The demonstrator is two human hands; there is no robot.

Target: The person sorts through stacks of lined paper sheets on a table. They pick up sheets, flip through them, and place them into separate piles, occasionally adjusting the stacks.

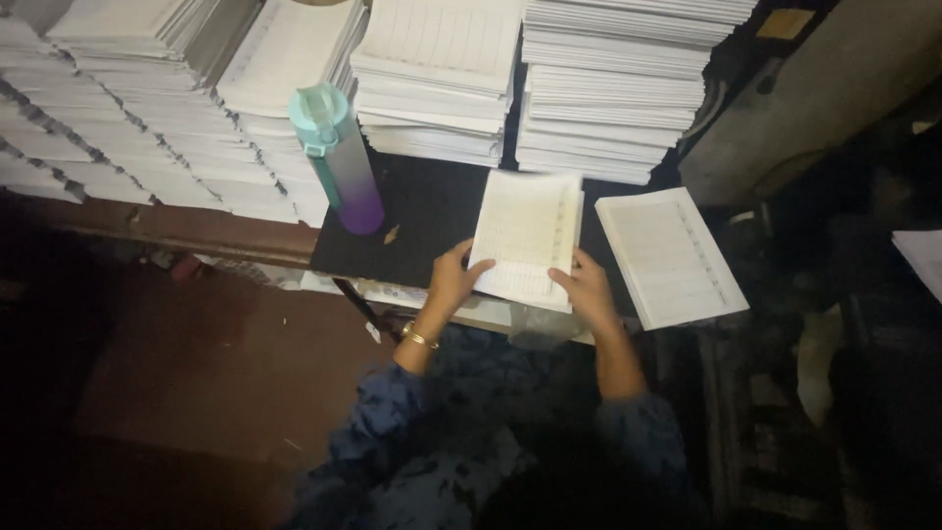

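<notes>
1. The left hand (453, 278) grips the lower left edge of a small sheaf of ruled pages (527, 236), thumb on top and fingers closed around the edge.
2. The right hand (587, 288) holds the same sheaf at its lower right corner, fingers closed on it (the thumb lies across the printed face).
3. The sheaf lies on a black board (432, 211) that serves as the worktop, near its front edge and just ahead of the person's lap.
4. Just to the right of the sheaf, apart from it, a second ruled booklet (670, 257) lies flat and slightly turned.
5. A water bottle (339, 157) with a pale green cap and a purple base stands tilted at the left of the board, well clear of both hands.
6. Behind all this, tall stacks of printed sheets (608, 88) fill the back of the surface (several piles side by side).
7. A gold bangle (419, 339) circles the left wrist.
</notes>
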